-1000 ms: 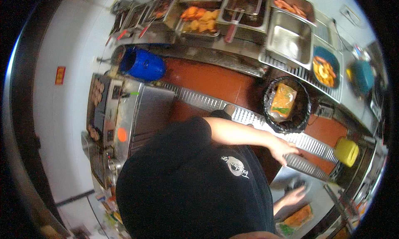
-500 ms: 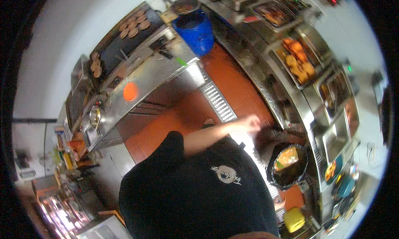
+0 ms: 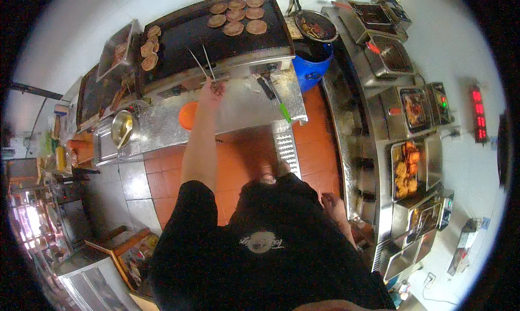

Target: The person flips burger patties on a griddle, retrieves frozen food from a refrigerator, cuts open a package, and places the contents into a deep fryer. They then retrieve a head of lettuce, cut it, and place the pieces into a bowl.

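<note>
My left hand [image 3: 215,90] reaches out over the steel counter and is closed on the handle end of long metal tongs [image 3: 206,63]. Their two arms spread apart toward the front edge of the black griddle [image 3: 179,32]. Brown burger patties [image 3: 233,28] lie in a group at the griddle's far right. More patties [image 3: 150,48] overlap along its left side. Next to my left forearm an orange round disc-like thing [image 3: 187,115] sits on the counter. My right hand [image 3: 330,204] hangs low by my right side over the floor, fingers loosely apart, with nothing seen in it.
A green-handled tool [image 3: 284,110] juts over the counter's front edge. Beyond the corner stand a blue barrel [image 3: 312,75] and a pan [image 3: 316,27]. Fryers and a tray of fried food [image 3: 405,173] line the right. A metal bowl [image 3: 122,128] sits at the left.
My view has turned from the right toward the griddle. My left arm, before stretched out to the right with no tongs visible, now extends over the counter with tongs in hand.
</note>
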The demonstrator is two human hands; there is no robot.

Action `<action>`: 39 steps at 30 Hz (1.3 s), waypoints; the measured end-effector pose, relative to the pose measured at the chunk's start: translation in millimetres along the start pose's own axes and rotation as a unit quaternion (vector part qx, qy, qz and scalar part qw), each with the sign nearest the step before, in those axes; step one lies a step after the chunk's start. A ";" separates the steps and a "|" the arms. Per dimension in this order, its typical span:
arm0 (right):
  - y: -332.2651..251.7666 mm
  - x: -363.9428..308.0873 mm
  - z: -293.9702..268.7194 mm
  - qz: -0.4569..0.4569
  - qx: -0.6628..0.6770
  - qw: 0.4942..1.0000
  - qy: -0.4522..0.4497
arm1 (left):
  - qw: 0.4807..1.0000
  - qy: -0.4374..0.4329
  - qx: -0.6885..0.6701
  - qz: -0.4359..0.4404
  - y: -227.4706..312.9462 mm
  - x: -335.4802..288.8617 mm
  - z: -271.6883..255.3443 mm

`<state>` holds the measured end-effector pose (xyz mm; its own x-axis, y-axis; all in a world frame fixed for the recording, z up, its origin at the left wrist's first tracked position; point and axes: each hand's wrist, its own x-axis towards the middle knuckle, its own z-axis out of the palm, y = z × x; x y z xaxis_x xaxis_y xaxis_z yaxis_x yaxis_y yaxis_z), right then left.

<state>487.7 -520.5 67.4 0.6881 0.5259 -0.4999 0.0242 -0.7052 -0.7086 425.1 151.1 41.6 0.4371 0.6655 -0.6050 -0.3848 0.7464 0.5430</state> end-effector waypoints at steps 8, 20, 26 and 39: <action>-214.8 202.6 9.7 -0.192 0.004 0.978 -0.087 | 0.937 0.002 0.297 0.181 -25.1 -59.2 23.1; -415.0 358.9 71.2 -0.281 0.081 0.956 -0.001 | 0.696 -0.074 0.659 0.275 -50.0 -150.4 160.2; -443.4 465.0 0.1 -0.087 0.172 0.981 -0.005 | 0.764 -0.007 0.613 0.200 -17.9 -143.4 55.9; -492.4 519.3 26.9 0.022 0.181 0.982 -0.048 | 0.794 0.146 0.578 0.121 38.8 -161.9 -148.7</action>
<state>813.6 112.6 143.3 0.6112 0.5531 -0.5662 -0.2758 -0.5217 -0.8073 218.5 73.0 74.0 0.1920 0.8877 -0.4185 0.6477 0.2058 0.7336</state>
